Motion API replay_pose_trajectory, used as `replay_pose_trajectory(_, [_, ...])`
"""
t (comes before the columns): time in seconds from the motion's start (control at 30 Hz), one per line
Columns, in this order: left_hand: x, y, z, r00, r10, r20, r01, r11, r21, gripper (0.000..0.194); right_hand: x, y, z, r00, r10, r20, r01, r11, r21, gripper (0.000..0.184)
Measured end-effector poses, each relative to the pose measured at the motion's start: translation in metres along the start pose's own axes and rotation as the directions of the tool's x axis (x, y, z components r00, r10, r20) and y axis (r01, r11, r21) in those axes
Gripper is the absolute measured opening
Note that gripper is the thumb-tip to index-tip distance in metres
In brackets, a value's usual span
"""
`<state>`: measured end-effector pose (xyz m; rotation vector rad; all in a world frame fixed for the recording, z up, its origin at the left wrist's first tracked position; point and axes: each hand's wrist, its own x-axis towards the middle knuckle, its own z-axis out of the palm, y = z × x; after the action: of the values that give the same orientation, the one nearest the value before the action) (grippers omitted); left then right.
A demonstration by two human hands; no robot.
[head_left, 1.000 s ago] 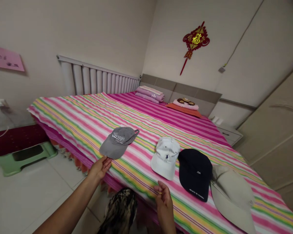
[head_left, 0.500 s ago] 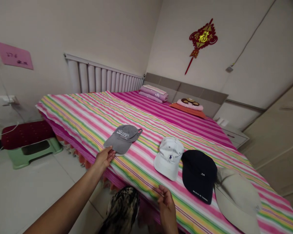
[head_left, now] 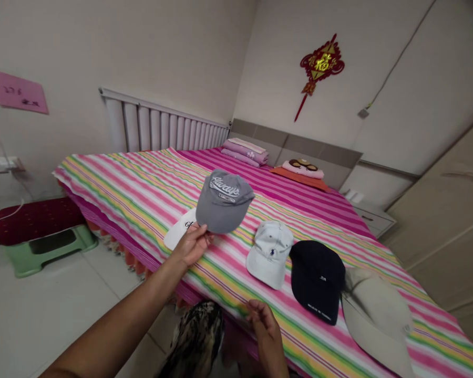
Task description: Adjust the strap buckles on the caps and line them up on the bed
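Note:
My left hand (head_left: 196, 244) pinches the brim of a grey baseball cap (head_left: 225, 202) with white lettering and holds it raised above the bed. Partly hidden behind that cap lies a white cap (head_left: 177, 231) with dark script. My right hand (head_left: 265, 328) hovers by the bed's near edge, its fingers loosely curled and a little apart with nothing in them. Closest to it is a pale cap (head_left: 268, 257) with a small dark emblem. To the right of that lie a black cap (head_left: 318, 281) and a large beige cap (head_left: 378, 320), side by side.
A striped sheet (head_left: 134, 184) covers the bed. Folded bedding (head_left: 246, 152) and an orange cloth (head_left: 299, 178) lie near the headboard (head_left: 307, 147). A green stool (head_left: 55, 249) with a dark red top stands at the left. A nightstand (head_left: 378, 218) is at the right.
My left hand has lifted the grey cap off the bed, up and to the right. The white cap beneath it has come into view. My right hand has hardly moved.

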<state>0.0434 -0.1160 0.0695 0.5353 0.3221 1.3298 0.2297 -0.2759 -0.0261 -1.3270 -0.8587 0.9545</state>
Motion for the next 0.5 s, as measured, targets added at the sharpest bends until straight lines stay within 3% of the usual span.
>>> replay_pose_trajectory(0.1, [-0.028,-0.036,-0.012,0.97,-0.177,0.166,0.18,0.984,-0.002,0.023,0.001,-0.026,0.0,0.994,0.059,0.097,-0.074,0.985,0.159,0.039])
replay_pose_trajectory(0.27, [-0.092,-0.093,-0.039,0.834,-0.445,0.327,0.467,0.884,0.012,0.035,0.004,-0.057,-0.016,0.987,0.077,0.138,-0.14,0.83,0.54,0.039])
replay_pose_trajectory(0.4, [-0.125,-0.106,-0.057,0.708,-0.593,0.383,0.607,0.789,0.098,0.036,-0.001,-0.073,-0.035,0.984,0.116,0.137,-0.178,0.727,0.663,0.028])
replay_pose_trajectory(0.5, [-0.123,-0.101,-0.062,0.655,-0.619,0.433,0.655,0.751,0.083,0.038,-0.009,-0.082,-0.04,0.983,0.107,0.151,-0.182,0.709,0.681,0.023])
